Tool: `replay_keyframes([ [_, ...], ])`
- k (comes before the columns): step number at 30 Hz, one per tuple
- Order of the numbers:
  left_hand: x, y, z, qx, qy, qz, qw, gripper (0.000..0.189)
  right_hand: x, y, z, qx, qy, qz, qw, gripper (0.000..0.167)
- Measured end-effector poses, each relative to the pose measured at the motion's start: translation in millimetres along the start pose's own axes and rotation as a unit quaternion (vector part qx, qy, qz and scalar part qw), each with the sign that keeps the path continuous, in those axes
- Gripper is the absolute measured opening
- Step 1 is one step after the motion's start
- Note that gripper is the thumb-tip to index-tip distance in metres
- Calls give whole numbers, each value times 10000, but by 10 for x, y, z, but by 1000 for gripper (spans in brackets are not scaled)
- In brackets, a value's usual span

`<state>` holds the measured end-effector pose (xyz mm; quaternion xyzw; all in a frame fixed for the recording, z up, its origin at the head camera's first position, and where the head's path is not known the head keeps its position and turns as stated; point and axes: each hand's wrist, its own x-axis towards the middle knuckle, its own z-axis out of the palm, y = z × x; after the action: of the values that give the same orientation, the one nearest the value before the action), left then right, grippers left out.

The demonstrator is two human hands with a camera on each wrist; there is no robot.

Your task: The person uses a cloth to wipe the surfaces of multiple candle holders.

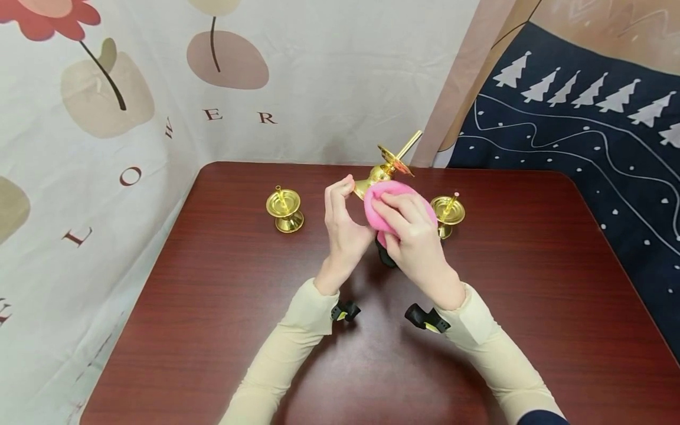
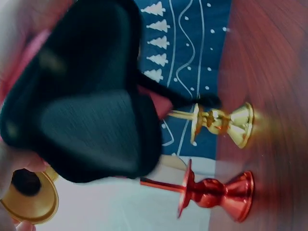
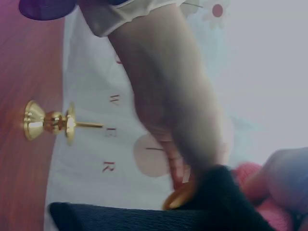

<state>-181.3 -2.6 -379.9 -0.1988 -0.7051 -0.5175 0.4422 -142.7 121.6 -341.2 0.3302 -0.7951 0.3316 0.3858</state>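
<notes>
The left hand (image 1: 345, 227) grips the base of a tilted gold candlestick (image 1: 383, 172), raised above the table (image 1: 223, 295), its spike directed up and to the right in the head view. The right hand (image 1: 419, 245) pinches a pink and black cloth (image 1: 378, 206) just beside that base; contact cannot be confirmed. Two further gold candlesticks (image 1: 289, 221) stand upright, one per side. The left wrist view also shows an upright red candlestick (image 2: 208, 193)

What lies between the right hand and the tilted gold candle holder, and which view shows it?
A pink cloth, gripped by the right hand: the head view shows it between that hand and the tilted gold candle holder.
</notes>
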Motion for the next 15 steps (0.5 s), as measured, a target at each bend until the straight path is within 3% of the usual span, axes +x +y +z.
replay_keyframes([
  [2, 0, -17, -10, 99, -18, 66, 9999, 49, 6, -10, -20, 159, -61, -58, 9998, 36],
  [5, -10, -25, -19, 251, -118, 137, 9995, 49, 23, -8, -8, 345, 391, 228, 9984, 31],
  [8, -39, -24, -22, 418, -301, 284, 9983, 50, 49, 0, 27, 187, 937, 649, 9933, 27],
  [10, -66, -26, -24, 536, -417, 471, 9966, 50, 68, 3, 39, -8, 1093, 874, 9902, 27],
  [13, -99, -35, -28, 756, -525, 778, 9927, 54, 92, 10, 36, -326, 935, 1088, 9891, 31],
  [15, -114, -52, -25, 859, -544, 964, 9901, 56, 97, 15, 23, -484, 614, 1098, 9909, 34],
])
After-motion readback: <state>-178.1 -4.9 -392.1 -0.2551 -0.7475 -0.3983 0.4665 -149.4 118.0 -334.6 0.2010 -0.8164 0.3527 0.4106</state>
